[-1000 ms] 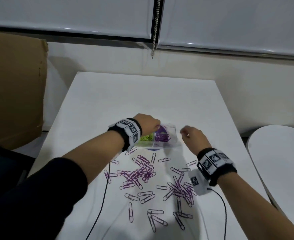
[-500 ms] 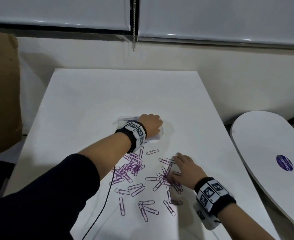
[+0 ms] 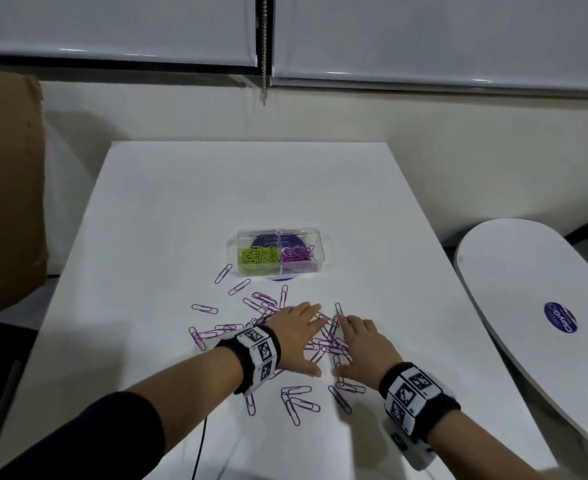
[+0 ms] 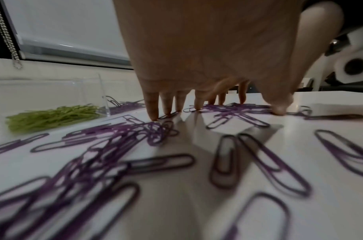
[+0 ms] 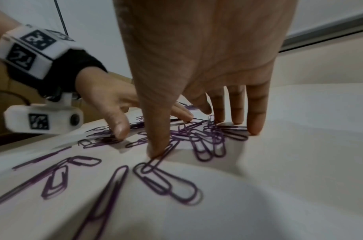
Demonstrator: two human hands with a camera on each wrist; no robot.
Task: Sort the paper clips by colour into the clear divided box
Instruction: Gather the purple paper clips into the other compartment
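Note:
The clear divided box [image 3: 278, 237] stands mid-table, green clips [image 3: 258, 259] in its left compartment and purple clips [image 3: 297, 258] in its right one. Several loose purple paper clips [image 3: 268, 303] lie scattered in front of it. My left hand [image 3: 296, 332] and right hand [image 3: 360, 344] rest side by side on the heap, palms down, fingers straight and spread. In the left wrist view the fingertips [image 4: 154, 116] touch the table among the clips, with the box [image 4: 49, 91] to the left. The right wrist view has my fingers [image 5: 256, 116] pressing on tangled purple clips [image 5: 209, 138].
A white round table [image 3: 514, 289] with a purple sticker [image 3: 560, 317] stands close on the right. Brown cardboard [image 3: 5, 188] rises at the left. A bead cord [image 3: 264, 46] hangs from the blinds behind. A black cable [image 3: 200, 445] runs off the table's near edge.
My left hand has left the box and come back down flat onto the clip heap beside the right hand. The box is now uncovered.

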